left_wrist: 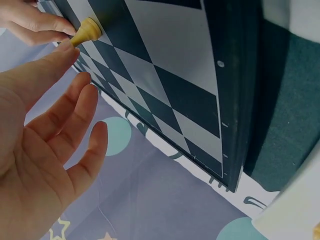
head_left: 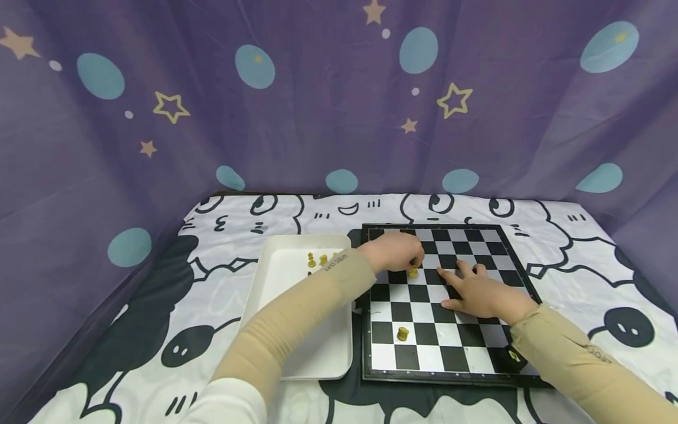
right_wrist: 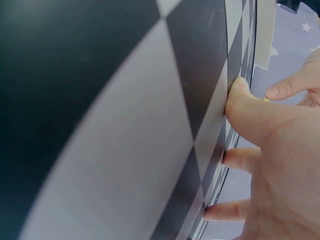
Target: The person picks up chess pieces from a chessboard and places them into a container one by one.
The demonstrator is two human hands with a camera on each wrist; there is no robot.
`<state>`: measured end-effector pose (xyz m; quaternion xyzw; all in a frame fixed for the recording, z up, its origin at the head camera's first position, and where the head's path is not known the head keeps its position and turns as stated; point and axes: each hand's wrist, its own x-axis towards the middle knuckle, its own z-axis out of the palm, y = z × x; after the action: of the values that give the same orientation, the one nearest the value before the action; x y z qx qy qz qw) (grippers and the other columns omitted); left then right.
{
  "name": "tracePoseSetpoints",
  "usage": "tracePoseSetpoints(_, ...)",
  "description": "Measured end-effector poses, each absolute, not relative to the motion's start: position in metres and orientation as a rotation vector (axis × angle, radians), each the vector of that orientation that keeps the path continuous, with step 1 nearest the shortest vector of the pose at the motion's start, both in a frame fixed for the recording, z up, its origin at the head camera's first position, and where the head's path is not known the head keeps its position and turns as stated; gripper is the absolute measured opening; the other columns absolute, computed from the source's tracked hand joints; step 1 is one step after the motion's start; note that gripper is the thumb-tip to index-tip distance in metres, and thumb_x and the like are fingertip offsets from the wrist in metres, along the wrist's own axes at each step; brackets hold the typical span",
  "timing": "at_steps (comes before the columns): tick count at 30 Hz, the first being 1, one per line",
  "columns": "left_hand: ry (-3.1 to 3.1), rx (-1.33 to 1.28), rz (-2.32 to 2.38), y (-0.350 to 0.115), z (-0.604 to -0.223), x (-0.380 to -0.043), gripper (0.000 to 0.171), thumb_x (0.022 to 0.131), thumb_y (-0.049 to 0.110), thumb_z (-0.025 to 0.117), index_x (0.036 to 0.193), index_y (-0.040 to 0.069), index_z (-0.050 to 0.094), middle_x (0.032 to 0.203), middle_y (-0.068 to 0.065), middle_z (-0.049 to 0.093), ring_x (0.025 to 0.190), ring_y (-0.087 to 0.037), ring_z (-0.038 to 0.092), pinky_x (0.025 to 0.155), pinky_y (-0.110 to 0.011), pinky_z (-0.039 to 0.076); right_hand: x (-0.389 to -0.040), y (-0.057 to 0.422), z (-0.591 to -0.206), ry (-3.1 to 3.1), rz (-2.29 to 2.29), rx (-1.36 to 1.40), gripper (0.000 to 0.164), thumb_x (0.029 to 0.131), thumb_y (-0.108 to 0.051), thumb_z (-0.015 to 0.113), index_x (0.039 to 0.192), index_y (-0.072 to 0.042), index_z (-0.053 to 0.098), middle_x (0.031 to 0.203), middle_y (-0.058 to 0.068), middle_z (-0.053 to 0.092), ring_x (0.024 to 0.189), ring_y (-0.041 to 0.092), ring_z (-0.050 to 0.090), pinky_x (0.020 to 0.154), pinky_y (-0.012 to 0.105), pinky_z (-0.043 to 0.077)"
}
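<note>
A black-and-white chessboard (head_left: 441, 350) lies flat, with my left hand (head_left: 394, 250) over its left side. Between thumb and finger, that hand pinches the top of a gold chess piece (left_wrist: 90, 30); the base is at the board's surface and the top is hidden by the fingertips. My right hand (head_left: 479, 292) rests on the middle of the board, fingers spread, fingertips touching the squares. A second gold piece (head_left: 402, 334) stands near the board's front left. Another gold piece (head_left: 514, 355) is at the front right, close to the right sleeve.
Left of the board sits a white tray (head_left: 339, 368) with several small gold pieces (head_left: 311, 259) towards its back; my left forearm crosses above it. A cartoon-print cloth (head_left: 233, 265) covers the table. Behind hangs a purple curtain (head_left: 318, 129).
</note>
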<state>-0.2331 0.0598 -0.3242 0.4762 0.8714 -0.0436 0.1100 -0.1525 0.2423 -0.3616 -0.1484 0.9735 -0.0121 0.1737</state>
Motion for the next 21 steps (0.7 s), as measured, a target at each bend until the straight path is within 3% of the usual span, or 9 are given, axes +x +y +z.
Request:
tracePoseSetpoints(7,2.558,1.430,-0.125,0.0611,-0.3236,-0.2315,0.008,0.088,0.020,0.067,0.086,0.013,0.070,0.085,0.004,0.059,0.070,-0.008,0.043,0.064,-0.021,0.037,-0.1514,0.2429,-0.3626,2.775,-0.033,-0.419,0.076,0.087,-0.057,0.053,0.145,-0.011,0.037,0.140,0.036,0.028,0.116,0.058,0.034,0.080,0.065,0.044)
tracePoseSetpoints(17,2.562,1.407,-0.139,0.0611,-0.3251,-0.2306,0.010,0.087,0.024,0.067,0.088,0.015,0.072,0.091,0.004,0.064,0.072,-0.008,0.048,0.067,-0.021,0.042,-0.1501,0.2436,-0.3628,2.788,-0.042,-0.454,0.075,0.087,-0.057,0.054,0.144,-0.010,0.038,0.138,0.036,0.030,0.115,0.057,0.035,0.078,0.063,0.045)
tracePoseSetpoints(21,2.565,1.409,-0.126,0.0609,-0.3264,-0.2318,0.011,0.087,0.024,0.067,0.085,0.014,0.071,0.085,0.005,0.060,0.070,-0.008,0.045,0.065,-0.021,0.039,-0.1506,0.2431,-0.3631,2.785,-0.041,-0.452,0.075,0.086,-0.057,0.054,0.144,-0.010,0.038,0.138,0.036,0.030,0.114,0.057,0.035,0.078,0.063,0.045)
